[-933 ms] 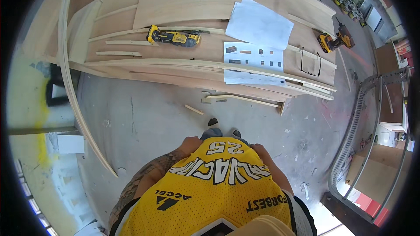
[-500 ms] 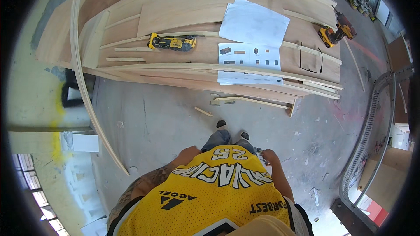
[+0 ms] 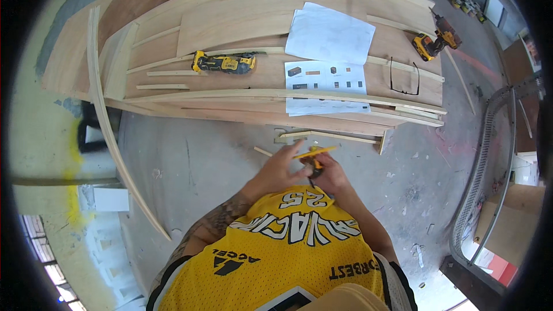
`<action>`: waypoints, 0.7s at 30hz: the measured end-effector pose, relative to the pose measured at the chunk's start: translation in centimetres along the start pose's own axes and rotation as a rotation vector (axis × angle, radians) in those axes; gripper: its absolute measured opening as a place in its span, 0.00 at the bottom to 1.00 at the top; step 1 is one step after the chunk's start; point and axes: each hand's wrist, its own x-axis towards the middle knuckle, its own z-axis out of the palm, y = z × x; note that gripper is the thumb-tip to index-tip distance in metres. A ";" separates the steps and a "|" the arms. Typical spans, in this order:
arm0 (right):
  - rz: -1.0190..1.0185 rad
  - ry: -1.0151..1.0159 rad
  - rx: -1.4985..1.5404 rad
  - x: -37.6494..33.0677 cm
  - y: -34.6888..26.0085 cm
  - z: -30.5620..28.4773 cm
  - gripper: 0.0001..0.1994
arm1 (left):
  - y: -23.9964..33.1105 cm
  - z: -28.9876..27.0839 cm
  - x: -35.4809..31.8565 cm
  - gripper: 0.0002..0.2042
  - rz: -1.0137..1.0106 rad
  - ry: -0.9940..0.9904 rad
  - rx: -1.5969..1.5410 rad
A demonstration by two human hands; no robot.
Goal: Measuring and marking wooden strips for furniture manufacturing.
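Observation:
Both my hands are together in front of my waist. My right hand [image 3: 330,174] is closed around a small tape measure [image 3: 314,166] with a dark and yellow body. Just above the body lies a narrow yellow strip [image 3: 315,152], slanting up to the right; whether it is the tape's blade is not clear. My left hand [image 3: 277,168] is beside it with its fingers stretched out and apart, its thumb close to or touching the tape measure. The strip's left end meets the left fingertips. Some motion blur hides the exact contact.
Ahead lies a large curved wooden frame [image 3: 230,97] on plywood. On it rest a yellow multi-tool [image 3: 223,63], printed sheets [image 3: 327,83], eyeglasses [image 3: 404,76] and a cordless drill [image 3: 433,43]. A long curved wood strip [image 3: 109,121] leans at left; a metal rail [image 3: 483,155] bends at right.
Both hands have risen from my sides and come together in front of me. The tape measure and yellow strip now show between them. The view has shifted slightly.

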 end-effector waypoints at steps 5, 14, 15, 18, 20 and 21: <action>0.001 -0.133 0.299 2.3 0.1 6.2 0.14 | -0.4 -2.0 2.7 0.42 -0.045 -0.018 0.012; -0.629 0.366 0.118 9.4 4.0 5.7 0.11 | -12.9 -16.0 -3.8 0.26 0.046 -0.315 -0.025; -0.765 0.410 0.128 9.3 2.1 3.9 0.11 | -14.8 -18.4 -5.1 0.26 -0.008 -0.336 -0.035; -0.935 0.693 0.066 6.6 -6.8 -1.9 0.10 | -19.6 -27.4 -9.9 0.25 -0.031 -0.333 0.168; -1.061 0.864 0.057 3.4 -12.1 -4.7 0.09 | -21.8 -33.0 -12.2 0.25 -0.068 -0.291 0.339; -1.137 1.080 0.141 2.5 -14.8 -5.6 0.09 | -22.5 -35.0 -12.7 0.26 -0.071 -0.249 0.439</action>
